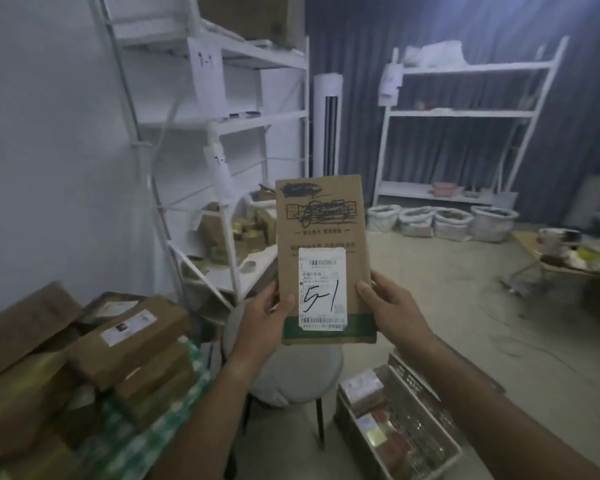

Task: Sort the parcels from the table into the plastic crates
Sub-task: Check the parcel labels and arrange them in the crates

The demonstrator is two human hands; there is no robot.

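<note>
A flat brown cardboard parcel point(321, 223) stands upright in front of me, its white label marked "5-1" by hand. My left hand point(262, 318) grips its lower left edge with the thumb on the front. My right hand point(390, 310) grips the lower right edge the same way. A heap of brown parcels point(125, 344) lies on the table point(153, 441) with a green checked cloth at lower left. On the floor at lower right, a grey plastic crate point(420, 396) holds a few small parcels point(364, 389).
A round grey stool point(291, 382) stands below the held parcel. White shelf racks point(222, 126) line the left wall, with boxes and tape on the low shelf. Another white rack point(465, 112) and several filled sacks point(440, 221) stand at the back. A low cluttered table point(579, 254) is at right.
</note>
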